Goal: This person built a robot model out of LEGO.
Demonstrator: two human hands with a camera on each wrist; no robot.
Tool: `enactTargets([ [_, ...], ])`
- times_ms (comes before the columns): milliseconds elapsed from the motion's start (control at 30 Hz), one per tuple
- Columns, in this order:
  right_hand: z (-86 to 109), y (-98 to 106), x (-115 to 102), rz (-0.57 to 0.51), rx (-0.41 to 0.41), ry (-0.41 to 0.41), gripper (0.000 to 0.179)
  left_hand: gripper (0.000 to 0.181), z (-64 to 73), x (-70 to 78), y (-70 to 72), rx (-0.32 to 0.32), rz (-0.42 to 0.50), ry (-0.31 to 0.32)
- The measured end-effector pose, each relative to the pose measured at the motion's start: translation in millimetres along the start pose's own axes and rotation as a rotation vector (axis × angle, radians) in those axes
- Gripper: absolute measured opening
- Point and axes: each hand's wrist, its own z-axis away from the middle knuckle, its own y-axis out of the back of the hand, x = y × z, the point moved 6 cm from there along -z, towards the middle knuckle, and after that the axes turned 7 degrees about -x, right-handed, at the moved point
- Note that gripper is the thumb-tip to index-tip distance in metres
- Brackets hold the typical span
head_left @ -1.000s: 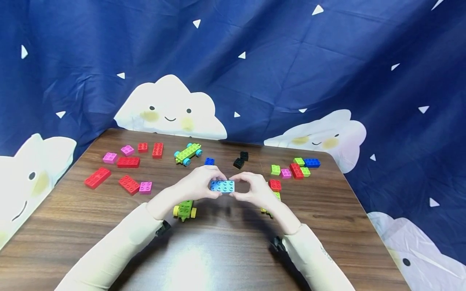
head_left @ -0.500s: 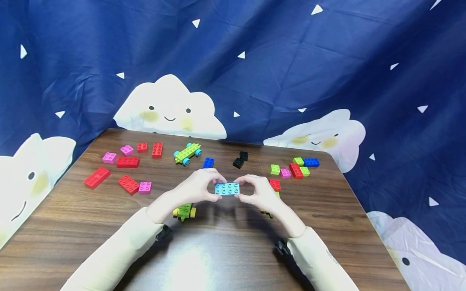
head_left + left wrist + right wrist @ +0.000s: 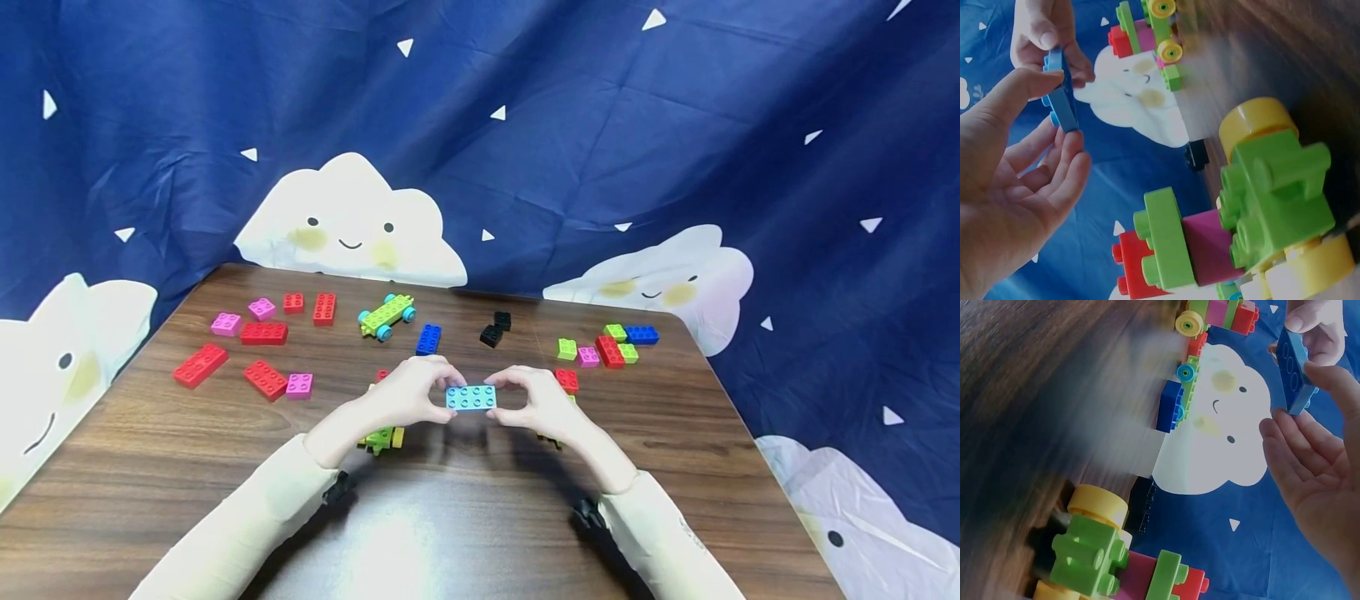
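Both hands hold one light blue eight-stud brick (image 3: 471, 397) between them, studs up, raised over the table. My left hand (image 3: 405, 392) pinches its left end between thumb and fingers. At the other end, my right hand (image 3: 538, 402) pinches it the same way. In the right wrist view the brick (image 3: 1294, 369) shows its hollow underside. Under my left hand stands a green wheeled base (image 3: 1285, 181) with yellow wheels, stacked with pink, green and red bricks. A similar stacked car (image 3: 1088, 556) is under my right hand, mostly hidden in the head view.
Red bricks (image 3: 264, 334) and pink bricks (image 3: 300, 386) lie at the left. Behind the hands are a lime car base (image 3: 387, 317), a dark blue brick (image 3: 429, 339) and black bricks (image 3: 491, 336). Lime, pink, red and blue bricks (image 3: 642, 335) lie at the right.
Both hands have moved the light blue brick slightly right and toward me. More of the dark blue brick behind shows, and a bit of red has appeared behind my left hand.
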Motion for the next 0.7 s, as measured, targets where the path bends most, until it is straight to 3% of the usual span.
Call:
enactTargets([
  [300,4.0,-4.4,0.0,0.039,-0.09,-0.037,0.028,0.032,-0.8,2.8,-12.3,-0.083,0.019,0.049],
  [700,3.7,-29.3,3.3,0.115,-0.241,-0.063,0.026,0.031,-3.1,-1.6,-39.3,-0.234,-0.022,0.123],
])
